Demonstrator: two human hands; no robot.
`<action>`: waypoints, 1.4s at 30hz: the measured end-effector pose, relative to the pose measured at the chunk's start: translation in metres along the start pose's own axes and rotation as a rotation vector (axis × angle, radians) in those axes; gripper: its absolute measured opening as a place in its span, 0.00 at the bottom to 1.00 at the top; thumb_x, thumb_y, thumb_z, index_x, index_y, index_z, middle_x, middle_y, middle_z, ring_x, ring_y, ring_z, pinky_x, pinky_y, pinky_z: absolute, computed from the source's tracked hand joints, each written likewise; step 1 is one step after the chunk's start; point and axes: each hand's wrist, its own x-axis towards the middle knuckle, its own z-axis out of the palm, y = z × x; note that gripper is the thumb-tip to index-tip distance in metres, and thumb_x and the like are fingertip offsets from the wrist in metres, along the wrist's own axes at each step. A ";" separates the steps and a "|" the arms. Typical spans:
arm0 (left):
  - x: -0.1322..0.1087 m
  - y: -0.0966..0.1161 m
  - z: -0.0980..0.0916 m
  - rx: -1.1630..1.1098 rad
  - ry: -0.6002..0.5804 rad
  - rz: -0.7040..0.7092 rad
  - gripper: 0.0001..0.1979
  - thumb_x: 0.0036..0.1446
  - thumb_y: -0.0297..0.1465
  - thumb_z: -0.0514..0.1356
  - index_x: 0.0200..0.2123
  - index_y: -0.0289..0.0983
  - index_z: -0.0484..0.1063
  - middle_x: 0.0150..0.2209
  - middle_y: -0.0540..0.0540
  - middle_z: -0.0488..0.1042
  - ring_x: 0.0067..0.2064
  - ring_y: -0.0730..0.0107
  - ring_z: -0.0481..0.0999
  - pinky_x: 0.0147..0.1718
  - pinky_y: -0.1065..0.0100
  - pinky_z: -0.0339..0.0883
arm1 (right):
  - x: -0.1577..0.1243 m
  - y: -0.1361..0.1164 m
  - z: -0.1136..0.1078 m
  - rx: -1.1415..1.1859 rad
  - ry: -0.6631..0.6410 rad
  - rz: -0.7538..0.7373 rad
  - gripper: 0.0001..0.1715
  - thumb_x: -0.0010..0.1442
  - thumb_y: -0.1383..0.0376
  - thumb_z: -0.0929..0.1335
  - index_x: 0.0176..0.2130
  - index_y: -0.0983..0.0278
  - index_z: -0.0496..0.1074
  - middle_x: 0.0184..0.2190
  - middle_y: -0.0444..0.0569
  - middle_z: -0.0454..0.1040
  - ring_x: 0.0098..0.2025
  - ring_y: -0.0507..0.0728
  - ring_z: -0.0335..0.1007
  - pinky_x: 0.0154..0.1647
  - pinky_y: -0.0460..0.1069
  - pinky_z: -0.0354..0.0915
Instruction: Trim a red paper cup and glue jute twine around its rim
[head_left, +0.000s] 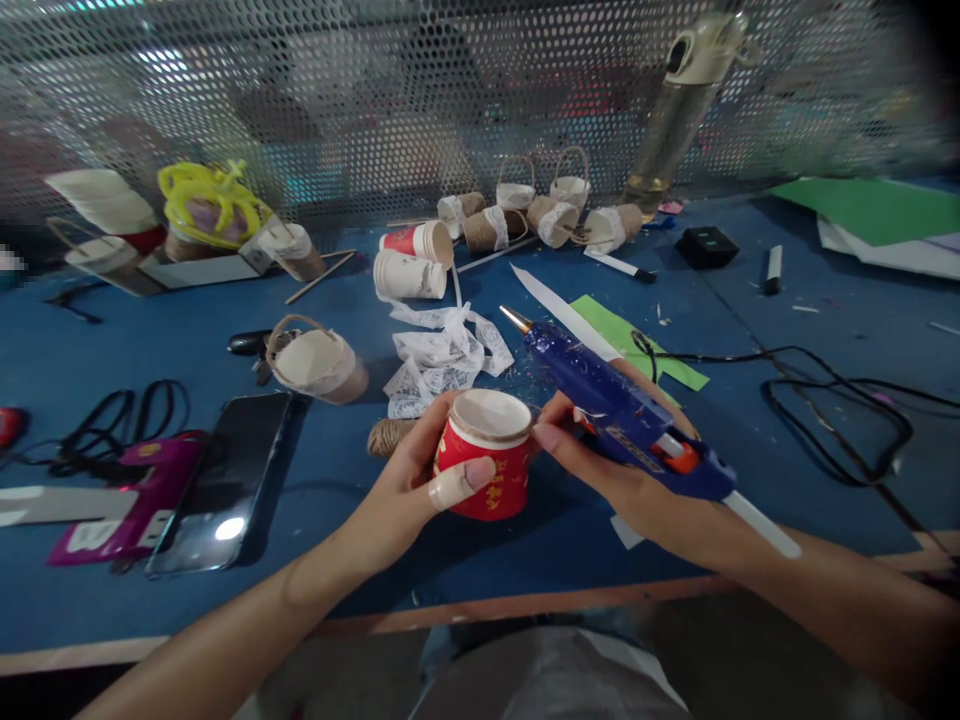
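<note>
My left hand point(431, 475) is wrapped around a red paper cup point(487, 475) with gold lettering, its white mouth tilted up toward me. The thumb, with a pale bandage around it, presses on the cup's front. A thin brown band of twine point(491, 433) runs just below the rim. My right hand point(600, 460) is closed around a dark blue hot glue gun point(607, 390), whose metal nozzle points up and left, away from the cup. Its thumb and forefinger meet at the cup's right side by the rim; what they pinch there is too small to make out. A white glue stick sticks out of the gun's rear.
A roll of twine point(390, 437) and white lace point(442, 350) lie behind the cup. Left are a twine-handled cup point(319, 365), a phone point(225, 480) and a purple glue gun point(142, 500). More cups point(409, 273) and a bottle point(675, 120) stand near the mesh screen; a black cord point(780, 355) trails right.
</note>
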 end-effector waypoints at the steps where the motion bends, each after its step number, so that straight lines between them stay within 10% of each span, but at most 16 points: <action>1: 0.000 0.000 0.000 0.014 0.001 0.008 0.22 0.64 0.40 0.68 0.60 0.47 0.74 0.56 0.44 0.79 0.56 0.55 0.78 0.53 0.63 0.75 | -0.001 0.002 0.000 0.014 0.009 -0.016 0.09 0.60 0.70 0.77 0.37 0.60 0.76 0.31 0.39 0.80 0.31 0.49 0.78 0.34 0.43 0.75; 15: -0.001 0.007 0.004 0.167 0.055 -0.017 0.33 0.55 0.40 0.75 0.63 0.45 0.73 0.58 0.42 0.80 0.60 0.48 0.78 0.58 0.59 0.74 | -0.007 0.009 0.002 -0.030 0.086 -0.121 0.19 0.51 0.73 0.82 0.38 0.58 0.76 0.33 0.39 0.81 0.31 0.50 0.78 0.32 0.43 0.75; 42: -0.001 0.020 0.003 -0.042 0.237 0.090 0.30 0.53 0.43 0.73 0.59 0.43 0.76 0.60 0.41 0.79 0.64 0.39 0.75 0.62 0.48 0.71 | -0.004 0.018 -0.029 -0.087 -0.219 -0.267 0.17 0.56 0.74 0.72 0.31 0.58 0.62 0.27 0.40 0.64 0.27 0.53 0.63 0.27 0.50 0.59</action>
